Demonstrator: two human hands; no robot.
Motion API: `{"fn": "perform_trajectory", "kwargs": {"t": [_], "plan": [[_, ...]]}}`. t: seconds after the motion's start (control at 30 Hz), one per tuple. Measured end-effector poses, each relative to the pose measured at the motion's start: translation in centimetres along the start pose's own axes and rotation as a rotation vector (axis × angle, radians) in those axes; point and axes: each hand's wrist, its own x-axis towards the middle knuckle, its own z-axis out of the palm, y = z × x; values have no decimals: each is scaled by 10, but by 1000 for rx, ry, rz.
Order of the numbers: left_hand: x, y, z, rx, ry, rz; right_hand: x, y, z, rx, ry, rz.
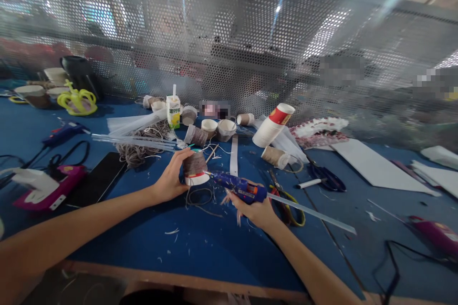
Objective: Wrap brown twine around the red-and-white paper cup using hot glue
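My left hand is closed round the side of a paper cup, which is tilted. Grey-brown cord covers most of this cup, with a red band and the white rim showing at its lower end. In my right hand is a blue glue gun, its nozzle touching or very close to the cup near the red band. A long clear glue stick sticks out of the gun's back. Loose grey cord trails on the blue table below the cup.
Behind the cup lie a cord bundle, glue sticks, a juice carton and several wrapped cups. A stack of paper cups leans at centre right. Scissors lie beside my right hand. A phone rests at left. Perforated metal panels stand behind.
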Motion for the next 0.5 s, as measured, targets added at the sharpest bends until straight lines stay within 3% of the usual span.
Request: {"fn": "perform_trajectory", "kwargs": {"t": [0.2, 0.5], "plan": [[1, 3, -1, 87, -10, 1, 2, 7, 5, -10, -196, -83], [2, 7, -1, 195, -15, 70, -3, 7, 10, -135, -194, -106]]}}
